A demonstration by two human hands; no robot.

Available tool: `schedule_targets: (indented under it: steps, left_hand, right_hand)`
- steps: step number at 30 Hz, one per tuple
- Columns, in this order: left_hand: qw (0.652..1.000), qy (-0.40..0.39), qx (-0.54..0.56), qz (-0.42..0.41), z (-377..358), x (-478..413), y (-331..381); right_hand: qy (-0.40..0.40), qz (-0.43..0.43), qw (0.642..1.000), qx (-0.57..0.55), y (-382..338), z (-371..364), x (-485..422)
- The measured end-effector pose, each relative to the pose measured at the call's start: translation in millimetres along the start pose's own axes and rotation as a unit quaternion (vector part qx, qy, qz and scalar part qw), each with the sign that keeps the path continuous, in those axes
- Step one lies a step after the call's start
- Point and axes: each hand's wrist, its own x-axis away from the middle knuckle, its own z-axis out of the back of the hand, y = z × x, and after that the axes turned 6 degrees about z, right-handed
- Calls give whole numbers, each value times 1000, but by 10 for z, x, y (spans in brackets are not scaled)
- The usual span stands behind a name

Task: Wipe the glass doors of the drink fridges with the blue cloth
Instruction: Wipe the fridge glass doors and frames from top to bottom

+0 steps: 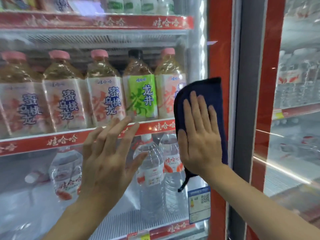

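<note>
Right now the blue cloth lies under my right hand, fingers spread and flat, pressing it on the glass door at its right edge, long axis upright. My left hand hovers open beside it, perhaps touching glass. Behind stand five tea bottles; one more fridge door lies rightward.

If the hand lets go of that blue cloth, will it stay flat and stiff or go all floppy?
Probably floppy: the blue cloth bends around the right hand, and a loose corner dangles below the wrist. It looks thin and light, so it would likely slide down the glass door once the palm stops pressing.
</note>
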Motion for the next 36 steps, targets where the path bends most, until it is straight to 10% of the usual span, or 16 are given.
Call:
schedule_targets:
  steps: [6,14,23,32,36]
  left_hand:
    - [1000,15,2,-1,197,131,-198]
    - [997,-39,-72,4,356,187,-642]
    - [1000,-7,-29,7,512,173,-701]
    - [997,12,-59,54,515,336,-978]
    - [998,18,-45,42,521,313,-1008]
  right_hand:
    - [-139,250,958,26,345,235,13]
    - [-2,54,998,18,-187,-72,-571]
    - [-130,247,960,-18,-442,15,97]
    - [-7,67,998,1,-745,-197,-781]
    - [-74,163,984,-9,-1134,-292,-56]
